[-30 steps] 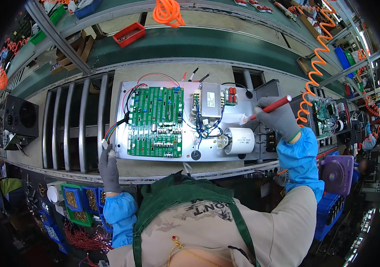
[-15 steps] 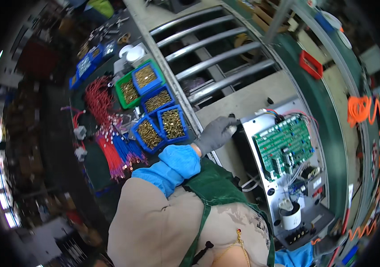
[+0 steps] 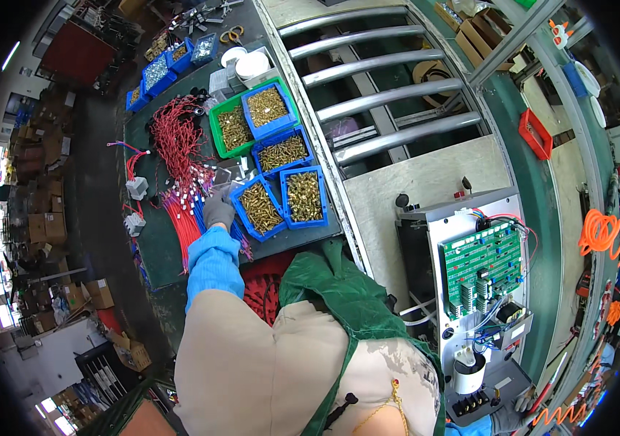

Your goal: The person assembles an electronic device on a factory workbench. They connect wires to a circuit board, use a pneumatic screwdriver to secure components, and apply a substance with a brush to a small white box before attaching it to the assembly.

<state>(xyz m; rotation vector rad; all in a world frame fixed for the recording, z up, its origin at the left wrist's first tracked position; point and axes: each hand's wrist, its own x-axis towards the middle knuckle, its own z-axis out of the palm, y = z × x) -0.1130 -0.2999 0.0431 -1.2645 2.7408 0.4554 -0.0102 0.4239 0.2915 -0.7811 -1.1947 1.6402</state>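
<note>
My left hand [image 3: 219, 209], in a grey glove below a blue sleeve cover, is over the bundle of blue and red wires [image 3: 185, 231], beside the front blue bin of brass fasteners [image 3: 258, 208]. Its fingertips are too unclear to show a grip. A small clear plastic piece [image 3: 224, 176] lies just beyond it. My right hand [image 3: 508, 418], also grey-gloved, is at the lower right, by the near corner of a metal chassis [image 3: 432, 251]; its fingers are partly hidden. The chassis carries a green circuit board [image 3: 483, 265] and a white cylindrical part [image 3: 468, 376].
More bins of brass fasteners, one being a green bin [image 3: 217, 131], stand along the bench edge. Tangled red wires [image 3: 178, 138] lie left of them. Metal rollers [image 3: 390, 98] run beyond the chassis. A red tray [image 3: 535, 134] and coiled orange hoses [image 3: 599, 232] are at right.
My left hand has left the far edge of the chassis and moved left to the wire bundle beside the bins. My right hand stays near the chassis's lower corner. The view has shifted slightly.
</note>
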